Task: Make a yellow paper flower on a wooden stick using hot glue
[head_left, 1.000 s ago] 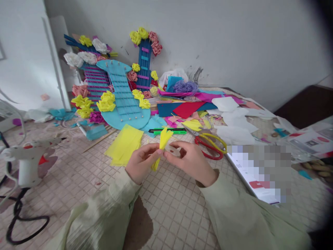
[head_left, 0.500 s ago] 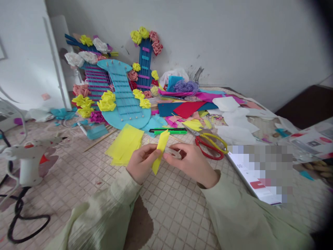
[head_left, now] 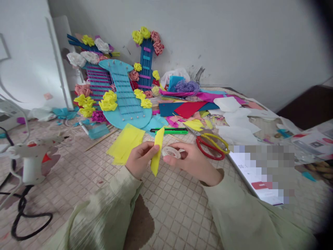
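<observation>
Between the thumb and fingers of my left hand (head_left: 139, 158) is a narrow folded strip of yellow crepe paper (head_left: 156, 159), tilted upright. My right hand (head_left: 191, 159) grips a small white roll of tape (head_left: 171, 152) just right of the strip, its round hole facing up. The roll and the strip are close together; I cannot tell whether they touch. Behind my left hand lies a stack of yellow paper sheets (head_left: 126, 142). A green utility knife (head_left: 173, 131) rests beyond both hands, and scissors with red and yellow handles (head_left: 212, 147) lie near my right hand.
A white glue gun (head_left: 32, 163) with a black cord stands at left. Flower-trimmed stringed cutouts, one light blue (head_left: 126, 93), lean toward the wall. Coloured paper scraps (head_left: 189, 109) and purple yarn (head_left: 186, 86) fill the back. A phone (head_left: 256, 182) lies at right.
My right hand has drawn slightly away from the yellow strip, and more of the tape roll shows. The strip has shifted a little left and stands steeper.
</observation>
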`<state>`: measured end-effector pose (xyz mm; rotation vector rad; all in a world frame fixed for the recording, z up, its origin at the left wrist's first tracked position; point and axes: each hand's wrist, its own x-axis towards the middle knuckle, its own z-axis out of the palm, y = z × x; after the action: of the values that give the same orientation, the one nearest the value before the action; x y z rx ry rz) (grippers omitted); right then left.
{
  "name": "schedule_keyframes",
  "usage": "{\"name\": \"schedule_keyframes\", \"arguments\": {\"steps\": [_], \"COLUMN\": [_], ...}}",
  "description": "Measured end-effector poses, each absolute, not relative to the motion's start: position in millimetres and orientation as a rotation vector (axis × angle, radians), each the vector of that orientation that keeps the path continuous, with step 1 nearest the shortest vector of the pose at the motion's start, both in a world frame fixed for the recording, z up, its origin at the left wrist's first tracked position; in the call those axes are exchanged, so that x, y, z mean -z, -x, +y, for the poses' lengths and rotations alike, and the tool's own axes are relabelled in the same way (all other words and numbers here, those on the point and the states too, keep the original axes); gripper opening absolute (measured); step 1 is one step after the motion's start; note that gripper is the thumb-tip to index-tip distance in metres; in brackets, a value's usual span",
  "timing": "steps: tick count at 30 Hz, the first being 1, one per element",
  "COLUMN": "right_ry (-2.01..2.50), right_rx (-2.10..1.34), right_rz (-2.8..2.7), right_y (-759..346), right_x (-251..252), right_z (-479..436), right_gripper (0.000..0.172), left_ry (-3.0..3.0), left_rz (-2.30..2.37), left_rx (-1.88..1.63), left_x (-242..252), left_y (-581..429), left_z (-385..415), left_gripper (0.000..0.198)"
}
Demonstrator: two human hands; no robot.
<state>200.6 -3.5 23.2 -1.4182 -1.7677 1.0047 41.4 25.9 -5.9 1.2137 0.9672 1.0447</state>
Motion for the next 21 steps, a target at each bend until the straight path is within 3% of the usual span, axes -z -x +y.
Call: {"name": "schedule_keyframes", "arguments": {"steps": [9,21], "right_ry": [1.466,1.697], "right_rx": [-0.914,-0.492], "right_rz": [-1.72,-1.712], "right_y": [-202,-205], "right_x": [-22,-20], "right_z": [0,0], "right_gripper": [0.035,0.036], "left_ry": [-0.962,-0.824], "left_rz": [0.898,0.813], "left_rx": [-1.085,-1.05], "left_x": [-3,-8], "left_y": [-47,-48], "left_z": [22,18], "left_gripper": [0.019,0.014]}}
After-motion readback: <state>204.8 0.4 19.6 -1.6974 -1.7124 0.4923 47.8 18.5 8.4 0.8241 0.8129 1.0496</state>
